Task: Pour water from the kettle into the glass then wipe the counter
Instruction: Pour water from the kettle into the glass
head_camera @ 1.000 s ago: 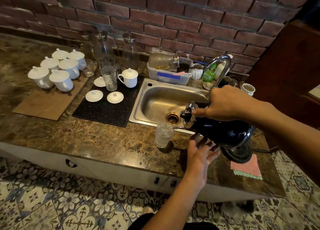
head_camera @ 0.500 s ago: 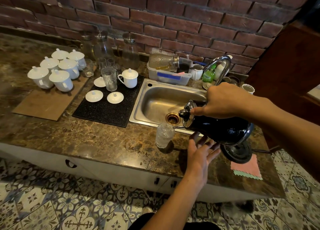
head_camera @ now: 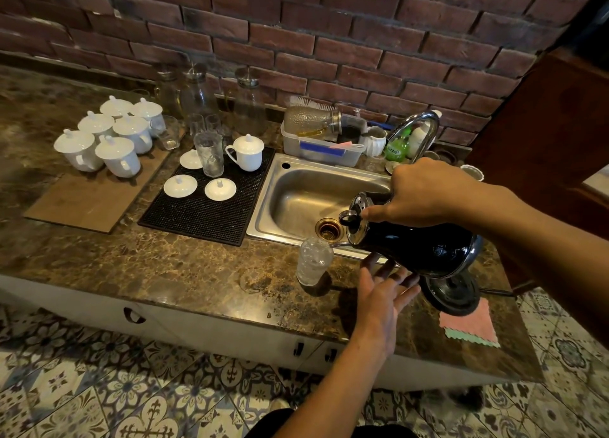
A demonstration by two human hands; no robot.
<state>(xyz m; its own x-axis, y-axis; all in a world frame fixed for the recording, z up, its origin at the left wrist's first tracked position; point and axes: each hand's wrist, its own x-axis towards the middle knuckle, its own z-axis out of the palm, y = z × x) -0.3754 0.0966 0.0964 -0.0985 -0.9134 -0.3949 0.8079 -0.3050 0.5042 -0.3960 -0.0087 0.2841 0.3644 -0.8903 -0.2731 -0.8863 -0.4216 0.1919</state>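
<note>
A black kettle (head_camera: 415, 246) with a chrome lid is tilted steeply to the left, its thin spout over the rim of a clear textured glass (head_camera: 313, 261) that stands on the brown marble counter (head_camera: 164, 266) by the sink's front edge. My right hand (head_camera: 428, 190) grips the kettle's handle from above. My left hand (head_camera: 384, 286) is spread flat under the kettle's body, fingers apart and touching its underside. The kettle's round base (head_camera: 451, 292) sits on the counter behind it. A pink and green cloth (head_camera: 468, 325) lies by the base.
A steel sink (head_camera: 296, 187) with a curved tap (head_camera: 415, 124) lies behind the glass. A black mat (head_camera: 204, 213) holds a lidded cup, loose lids and a glass. White lidded cups stand on a board (head_camera: 85, 200) at left. Carafes and a plastic tub (head_camera: 316, 147) line the brick wall.
The kettle has tipped a little further toward the glass. My left hand has stayed spread under the kettle's body.
</note>
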